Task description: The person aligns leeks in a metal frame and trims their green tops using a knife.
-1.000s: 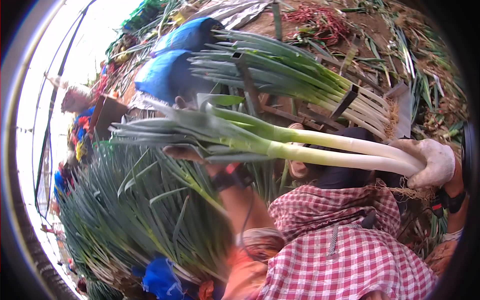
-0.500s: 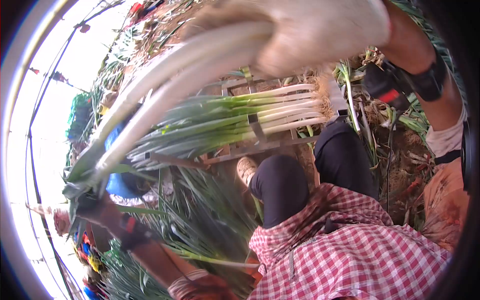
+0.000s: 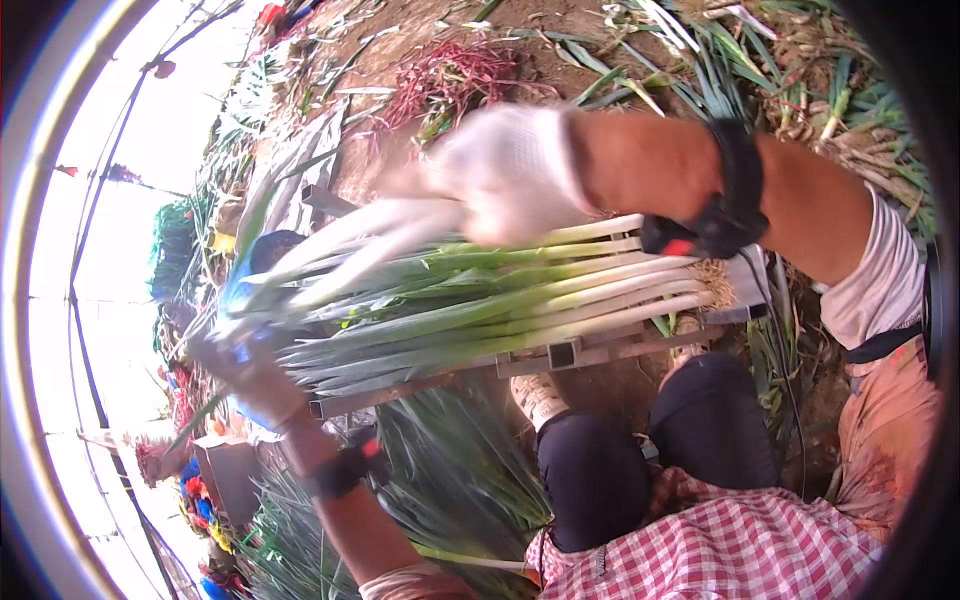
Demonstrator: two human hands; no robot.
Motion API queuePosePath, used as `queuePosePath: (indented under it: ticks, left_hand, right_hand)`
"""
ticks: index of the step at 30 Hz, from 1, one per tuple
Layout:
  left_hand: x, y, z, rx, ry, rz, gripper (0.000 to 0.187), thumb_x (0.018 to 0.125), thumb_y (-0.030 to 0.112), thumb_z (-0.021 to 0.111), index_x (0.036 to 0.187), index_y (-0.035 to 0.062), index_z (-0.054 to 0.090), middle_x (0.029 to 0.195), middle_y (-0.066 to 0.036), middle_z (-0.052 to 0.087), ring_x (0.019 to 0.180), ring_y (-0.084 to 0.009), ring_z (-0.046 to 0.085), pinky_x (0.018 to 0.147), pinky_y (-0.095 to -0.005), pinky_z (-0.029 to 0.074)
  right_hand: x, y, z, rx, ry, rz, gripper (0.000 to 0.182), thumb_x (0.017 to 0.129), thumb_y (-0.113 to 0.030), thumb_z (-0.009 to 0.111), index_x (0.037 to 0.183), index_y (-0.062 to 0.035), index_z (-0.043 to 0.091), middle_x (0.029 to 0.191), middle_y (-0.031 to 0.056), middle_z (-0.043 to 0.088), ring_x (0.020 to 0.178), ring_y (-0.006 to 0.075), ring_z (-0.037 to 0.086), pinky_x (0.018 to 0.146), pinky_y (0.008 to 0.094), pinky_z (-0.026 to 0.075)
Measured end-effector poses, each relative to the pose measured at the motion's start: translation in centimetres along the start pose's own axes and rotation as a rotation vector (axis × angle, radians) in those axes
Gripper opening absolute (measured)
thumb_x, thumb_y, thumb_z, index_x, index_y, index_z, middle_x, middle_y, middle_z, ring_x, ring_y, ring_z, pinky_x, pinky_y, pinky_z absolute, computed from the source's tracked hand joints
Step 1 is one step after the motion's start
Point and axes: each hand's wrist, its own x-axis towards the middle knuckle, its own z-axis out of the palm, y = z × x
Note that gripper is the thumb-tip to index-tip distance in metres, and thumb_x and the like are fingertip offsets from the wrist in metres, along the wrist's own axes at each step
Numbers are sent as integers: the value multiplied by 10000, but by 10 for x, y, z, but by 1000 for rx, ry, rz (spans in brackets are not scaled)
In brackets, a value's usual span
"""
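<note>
My right hand (image 3: 510,175), in a pale glove and blurred by motion, is closed round the white ends of some leeks (image 3: 390,225) above the rack. My left hand (image 3: 250,375) is at the left, by the blurred green end of those leeks; its fingers are smeared. Under my hands, a row of leeks (image 3: 570,290) lies on a metal rack (image 3: 430,380), white stems and roots to the right, green leaves to the left.
Loose leeks (image 3: 440,460) lie below the rack, left of my knees. A pile of red ties (image 3: 450,80) is on the soil beyond it. More leeks (image 3: 850,100) are scattered at the upper right. A blue object (image 3: 250,410) is near my left hand.
My right hand has moved down and left with the held leeks, toward the rack. My left hand has shifted slightly right. The view has also shifted, showing more ground beyond the rack.
</note>
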Motion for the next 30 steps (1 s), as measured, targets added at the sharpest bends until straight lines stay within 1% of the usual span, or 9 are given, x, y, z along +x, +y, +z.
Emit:
queuePosePath:
  ticks: [1,3,5,7,15,18,23,25,30]
  left_hand:
    - [-13,-14,17,-151,-320,-143,714,795,37,605,1423,101,272,1371,-153,390,1115,-256,515,909,-337,471]
    - [-46,-2,58,414,-576,358,850,698,189,741,1417,150,289,1388,-164,377,1235,-255,430,1006,-381,390]
    - [-69,2,91,376,-928,726,938,607,245,796,1397,123,306,1374,-154,392,1267,-281,394,1047,-418,327]
    - [-87,-2,119,269,-1223,705,949,580,241,799,1385,113,313,1367,-151,396,1292,-303,351,1075,-430,278]
    - [-39,-63,135,504,-1405,412,831,577,283,779,1315,157,419,1194,-145,560,1146,-305,497,996,-399,367]
    - [-39,-98,116,675,-1198,565,819,599,314,766,1319,144,415,1196,-138,561,1170,-302,482,1012,-406,349]
    - [-20,-133,92,1163,-1152,-267,848,684,409,711,1393,145,328,1367,-130,420,1293,-282,372,1055,-422,286]
    - [-25,-63,83,1298,-1103,155,1028,583,349,763,1430,128,225,1399,-175,360,1322,-305,319,1084,-427,235]
    - [-79,3,98,481,-1124,779,1112,515,312,844,1414,81,231,1360,-189,381,1280,-326,347,1081,-437,245]
  right_hand:
    - [-9,22,21,-55,0,-15,580,707,-95,532,1282,-88,463,783,149,632,735,314,632,669,402,506]
    - [-28,40,38,-213,-280,188,527,761,-137,534,1280,-89,450,931,162,641,839,321,629,745,412,500]
    - [-45,62,58,-241,-373,264,613,771,-214,536,1352,-84,385,943,173,645,798,333,633,712,413,503]
    - [-60,68,55,-219,-340,271,625,771,-223,531,1360,-82,378,968,168,641,815,334,633,724,409,501]
    - [-113,58,18,-77,-147,274,660,646,-99,597,1290,-65,455,863,169,611,778,338,616,677,401,497]
    - [-126,44,6,-45,-149,322,640,638,-104,594,1264,-40,480,953,216,623,850,359,616,763,402,507]
    - [-133,46,0,-39,-137,363,683,621,-94,589,1285,-10,452,982,228,613,905,357,605,802,389,495]
    - [-132,46,1,-62,-134,311,677,622,-94,584,1279,3,453,1024,227,606,950,343,598,832,377,487]
    - [-127,33,-6,-18,-154,327,643,635,-99,556,1260,17,459,1043,239,599,971,346,591,854,381,479]
